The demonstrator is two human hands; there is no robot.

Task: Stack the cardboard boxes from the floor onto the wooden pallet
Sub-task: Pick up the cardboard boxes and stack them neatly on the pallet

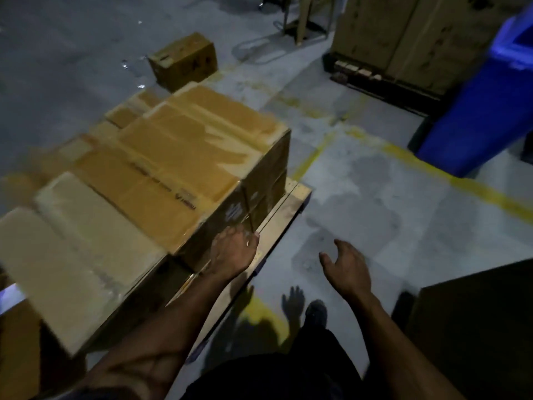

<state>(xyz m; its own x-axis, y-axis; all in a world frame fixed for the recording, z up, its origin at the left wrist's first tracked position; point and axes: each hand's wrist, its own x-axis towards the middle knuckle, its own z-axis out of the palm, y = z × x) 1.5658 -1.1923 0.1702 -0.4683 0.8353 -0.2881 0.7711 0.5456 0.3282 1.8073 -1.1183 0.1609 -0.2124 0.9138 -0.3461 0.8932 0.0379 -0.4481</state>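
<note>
Grey concrete floor [375, 183], dimly lit, marked with worn yellow lines [461, 180]. A blue bin [484, 116] stands at right; metal frame legs [302, 21] behind.

Lying on the grey concrete floor [375, 197] with worn yellow lines: a wooden pallet [291, 197], carrying taped cardboard boxes [184, 157] packed close together. Sitting directly on the floor farther off: one small cardboard box [184, 60], a blue bin [484, 111].
</note>
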